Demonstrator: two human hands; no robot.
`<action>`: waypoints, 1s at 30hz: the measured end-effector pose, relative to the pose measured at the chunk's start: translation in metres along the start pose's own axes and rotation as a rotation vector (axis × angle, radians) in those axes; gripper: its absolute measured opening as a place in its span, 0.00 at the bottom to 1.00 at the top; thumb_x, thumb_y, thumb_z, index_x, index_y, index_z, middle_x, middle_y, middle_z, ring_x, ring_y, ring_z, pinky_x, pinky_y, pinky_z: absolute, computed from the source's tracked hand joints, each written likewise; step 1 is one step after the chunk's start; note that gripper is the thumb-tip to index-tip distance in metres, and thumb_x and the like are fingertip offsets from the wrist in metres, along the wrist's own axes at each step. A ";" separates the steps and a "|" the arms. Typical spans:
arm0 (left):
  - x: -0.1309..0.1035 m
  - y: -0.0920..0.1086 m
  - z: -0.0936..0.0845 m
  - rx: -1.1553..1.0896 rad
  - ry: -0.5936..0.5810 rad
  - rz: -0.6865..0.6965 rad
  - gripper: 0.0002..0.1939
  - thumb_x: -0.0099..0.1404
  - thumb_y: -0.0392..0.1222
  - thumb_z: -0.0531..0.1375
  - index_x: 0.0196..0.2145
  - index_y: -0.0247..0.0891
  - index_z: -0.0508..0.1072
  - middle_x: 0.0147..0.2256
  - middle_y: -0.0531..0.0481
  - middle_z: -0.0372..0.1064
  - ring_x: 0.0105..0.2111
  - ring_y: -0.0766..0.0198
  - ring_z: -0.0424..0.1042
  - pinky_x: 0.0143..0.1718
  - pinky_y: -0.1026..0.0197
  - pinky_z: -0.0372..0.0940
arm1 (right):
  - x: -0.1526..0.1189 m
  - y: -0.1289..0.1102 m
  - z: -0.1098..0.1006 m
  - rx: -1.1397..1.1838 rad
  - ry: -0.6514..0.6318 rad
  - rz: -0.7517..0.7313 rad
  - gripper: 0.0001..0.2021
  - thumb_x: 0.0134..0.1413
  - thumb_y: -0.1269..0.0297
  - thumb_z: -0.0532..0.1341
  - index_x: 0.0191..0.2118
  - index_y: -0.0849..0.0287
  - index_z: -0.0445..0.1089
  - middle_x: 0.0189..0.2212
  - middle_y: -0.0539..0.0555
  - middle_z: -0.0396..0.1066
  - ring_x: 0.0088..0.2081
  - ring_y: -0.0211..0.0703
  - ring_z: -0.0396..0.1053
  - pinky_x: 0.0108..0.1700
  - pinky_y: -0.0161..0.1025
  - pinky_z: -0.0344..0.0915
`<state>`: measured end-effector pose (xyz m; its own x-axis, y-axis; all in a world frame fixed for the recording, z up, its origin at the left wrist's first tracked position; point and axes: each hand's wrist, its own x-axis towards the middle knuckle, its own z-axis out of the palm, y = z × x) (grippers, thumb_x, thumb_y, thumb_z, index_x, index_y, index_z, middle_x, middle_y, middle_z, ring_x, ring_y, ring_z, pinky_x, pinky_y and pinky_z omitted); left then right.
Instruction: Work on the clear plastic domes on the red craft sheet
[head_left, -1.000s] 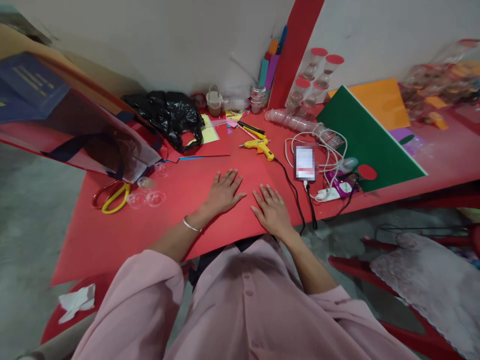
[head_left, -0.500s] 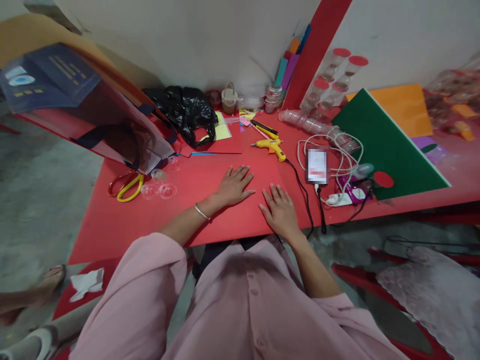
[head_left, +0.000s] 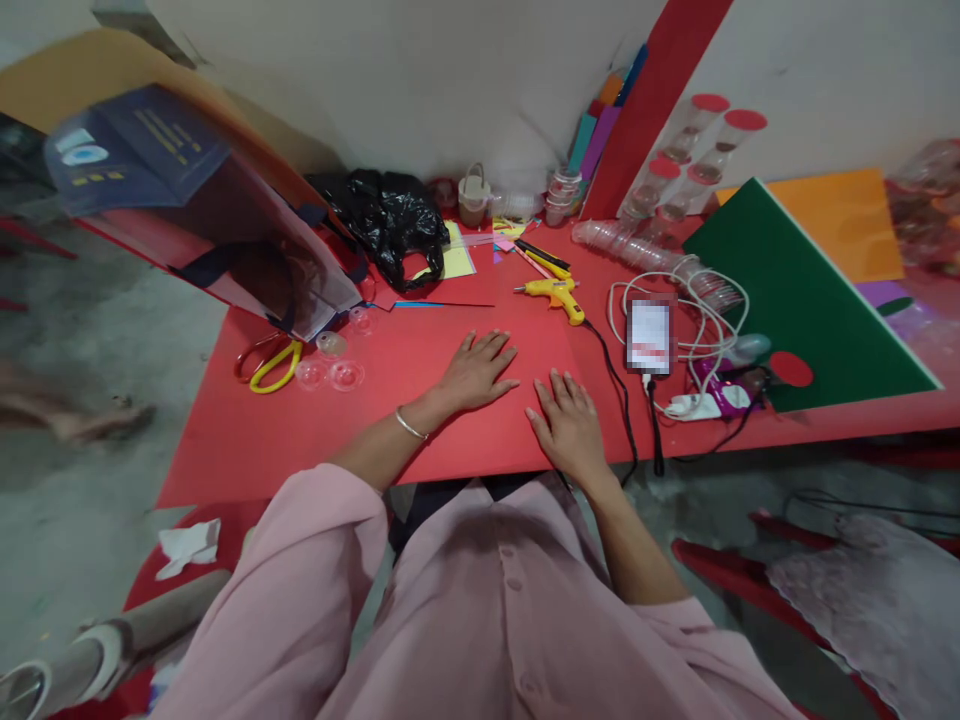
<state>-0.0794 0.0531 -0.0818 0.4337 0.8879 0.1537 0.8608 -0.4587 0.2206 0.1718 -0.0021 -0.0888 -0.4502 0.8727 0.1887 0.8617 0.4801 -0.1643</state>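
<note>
My left hand [head_left: 478, 372] lies flat on the red table [head_left: 247, 450], fingers spread, a silver bangle on the wrist. Close to the front edge rests my right hand [head_left: 568, 425], palm down with its fingers apart; it holds nothing. Beyond both hands lies a yellow glue gun [head_left: 559, 296], its black cord running down past my right hand. Clear plastic domes [head_left: 346, 375] and yellow-handled scissors [head_left: 276, 367] are on the left. On the right, a phone [head_left: 649, 337] sits among white cables, beside a purple and white power strip [head_left: 716, 400].
At the back left stand a large bag [head_left: 247, 250] and a black plastic bag [head_left: 390, 225]. A clear bottle tube [head_left: 652, 262] and a green board [head_left: 802, 310] lie at the right. Another person's foot [head_left: 105, 420] is on the floor.
The whole view has shifted slightly, so the table things appear farther right. My hands stay flat in place on the table. The other person's foot on the left has moved.
</note>
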 end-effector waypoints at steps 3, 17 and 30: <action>-0.001 0.002 -0.002 -0.014 0.053 -0.011 0.32 0.78 0.60 0.56 0.69 0.37 0.71 0.76 0.32 0.53 0.77 0.42 0.53 0.76 0.34 0.50 | 0.000 0.001 0.001 0.015 0.000 -0.003 0.29 0.78 0.51 0.52 0.73 0.62 0.67 0.77 0.68 0.56 0.78 0.65 0.52 0.76 0.65 0.52; -0.050 0.030 -0.024 0.149 0.101 -0.050 0.23 0.81 0.51 0.52 0.57 0.36 0.80 0.66 0.37 0.71 0.71 0.45 0.62 0.76 0.36 0.47 | -0.001 0.003 0.003 0.037 0.053 -0.033 0.31 0.78 0.50 0.50 0.73 0.64 0.66 0.76 0.71 0.58 0.77 0.68 0.54 0.74 0.67 0.54; -0.242 0.078 -0.007 0.270 0.089 -0.501 0.41 0.78 0.66 0.52 0.79 0.41 0.54 0.78 0.40 0.49 0.79 0.48 0.48 0.80 0.38 0.42 | -0.003 0.001 0.004 0.086 0.092 -0.049 0.33 0.78 0.49 0.47 0.73 0.67 0.65 0.75 0.73 0.58 0.77 0.70 0.53 0.74 0.69 0.52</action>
<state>-0.1193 -0.1980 -0.0950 -0.0590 0.9825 0.1767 0.9979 0.0536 0.0353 0.1734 -0.0040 -0.0940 -0.4642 0.8382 0.2863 0.8144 0.5310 -0.2339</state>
